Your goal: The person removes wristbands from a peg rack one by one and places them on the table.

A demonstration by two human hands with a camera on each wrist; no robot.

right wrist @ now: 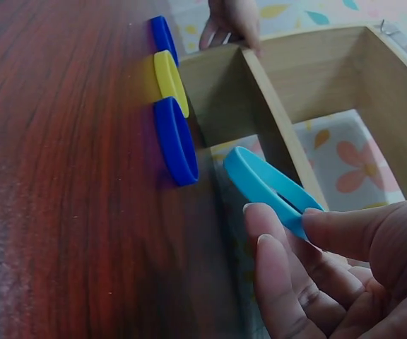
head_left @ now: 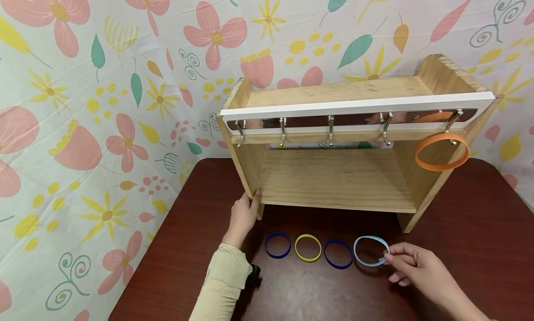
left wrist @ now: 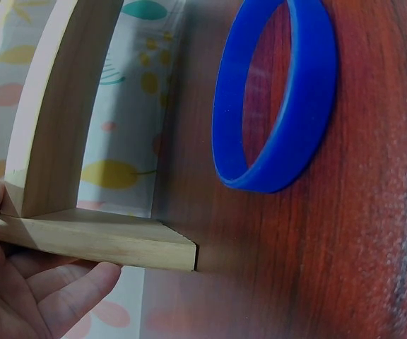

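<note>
My right hand (head_left: 417,267) pinches a light blue silicone wristband (right wrist: 256,185) between thumb and fingers at its near edge. In the right wrist view the band sticks out from the fingertips, tilted. At the lower left corner of a wooden shelf (head_left: 333,177), my left hand (head_left: 243,217) grips the side panel, with the thumb on its front edge and fingers along the outer side. An orange wristband (head_left: 442,167) hangs from the rightmost hook (head_left: 452,122) on the shelf's front rail. Left of the light blue band, a dark blue wristband (head_left: 339,267), a yellow one (head_left: 308,260) and another dark blue one (head_left: 277,256) lie in a row.
The shelf stands on a dark red wooden table (head_left: 308,293), its white rail (head_left: 354,109) carrying several metal hooks. Behind it hangs a flower-patterned cloth (head_left: 137,80). A black object (head_left: 253,273) sits at the left wrist, beside the beige sleeve (head_left: 223,274).
</note>
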